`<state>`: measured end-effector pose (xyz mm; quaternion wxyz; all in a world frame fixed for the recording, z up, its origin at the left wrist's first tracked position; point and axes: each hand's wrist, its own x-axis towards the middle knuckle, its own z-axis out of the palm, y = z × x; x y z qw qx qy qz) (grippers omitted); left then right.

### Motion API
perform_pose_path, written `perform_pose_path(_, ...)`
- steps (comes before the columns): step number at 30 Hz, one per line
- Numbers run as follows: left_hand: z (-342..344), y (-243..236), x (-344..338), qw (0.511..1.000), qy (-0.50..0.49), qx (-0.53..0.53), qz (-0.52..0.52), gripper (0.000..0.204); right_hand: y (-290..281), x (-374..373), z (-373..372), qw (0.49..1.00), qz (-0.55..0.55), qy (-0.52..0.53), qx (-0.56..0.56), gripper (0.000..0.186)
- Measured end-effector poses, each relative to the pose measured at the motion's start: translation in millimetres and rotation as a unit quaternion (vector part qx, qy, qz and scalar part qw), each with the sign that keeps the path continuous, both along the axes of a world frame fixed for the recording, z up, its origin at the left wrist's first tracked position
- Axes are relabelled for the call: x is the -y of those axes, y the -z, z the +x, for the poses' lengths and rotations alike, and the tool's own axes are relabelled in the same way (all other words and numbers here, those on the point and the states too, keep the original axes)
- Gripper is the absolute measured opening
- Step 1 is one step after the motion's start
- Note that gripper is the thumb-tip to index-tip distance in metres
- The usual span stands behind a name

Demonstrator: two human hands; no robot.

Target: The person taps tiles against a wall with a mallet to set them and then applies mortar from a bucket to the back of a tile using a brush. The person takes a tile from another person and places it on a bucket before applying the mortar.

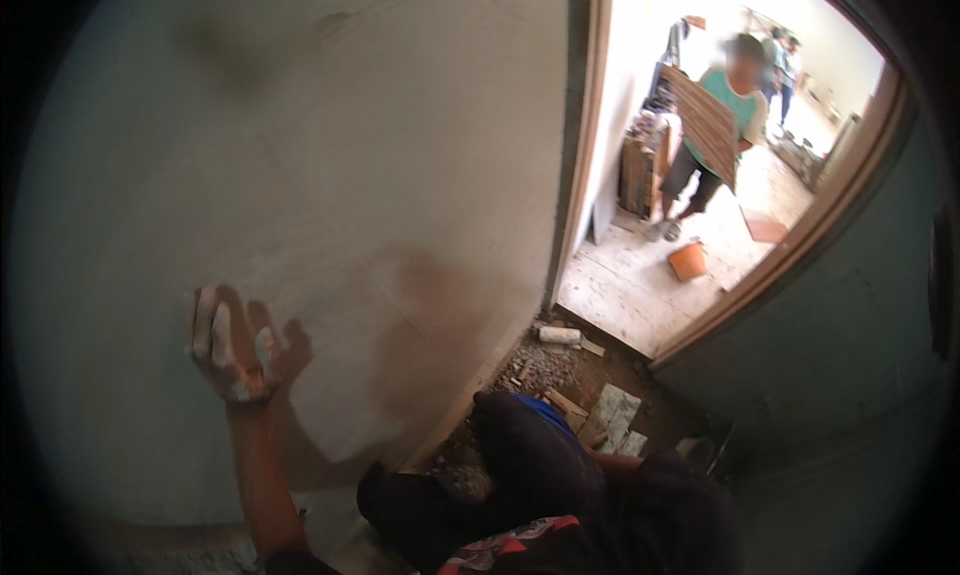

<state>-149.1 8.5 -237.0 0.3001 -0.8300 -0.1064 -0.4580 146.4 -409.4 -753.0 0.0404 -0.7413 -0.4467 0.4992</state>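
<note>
My left hand (232, 353) is raised against the grey plastered wall (400, 125), its fingers pointing up and its thumb apart from them. Pale dust coats the fingers. A thin pale edge shows beside the outer finger; whether it belongs to a thing under the hand I cannot make out. The hand's shadow falls on the wall just to its right. Of my right arm only a short stretch of skin (615, 464) shows beside my dark-clad knee (530, 445); the right hand itself is hidden.
Rubble, broken tile pieces (612, 415) and a pale cylinder (559, 334) lie on the floor at the wall's foot. Beyond the doorway frame (780, 260) a person (735, 105) carries a striped brown panel (705, 125) near an orange bucket (687, 261). More people stand farther back.
</note>
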Motion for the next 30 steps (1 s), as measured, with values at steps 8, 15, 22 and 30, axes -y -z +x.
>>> perform_pose_path(8,-28.4,154.6,54.5,0.975,0.017,-0.030,-0.219,0.056,-0.4,-2.7,27.7,0.998,0.063,-0.020,0.001,0.052)
perform_pose_path(15,-74.7,267.5,155.8,0.681,-0.188,-0.026,-0.708,0.060,3.6,-38.2,60.9,0.996,0.073,-0.057,0.005,0.052)
perform_pose_path(22,-80.9,242.0,241.2,0.343,-0.198,0.158,-0.904,0.065,-46.2,-72.1,75.4,0.994,-0.073,-0.019,0.084,0.048)
perform_pose_path(30,-76.0,135.9,306.6,0.135,-0.344,0.068,-0.927,0.082,-226.1,-85.2,134.7,0.952,0.014,0.252,0.175,0.034)
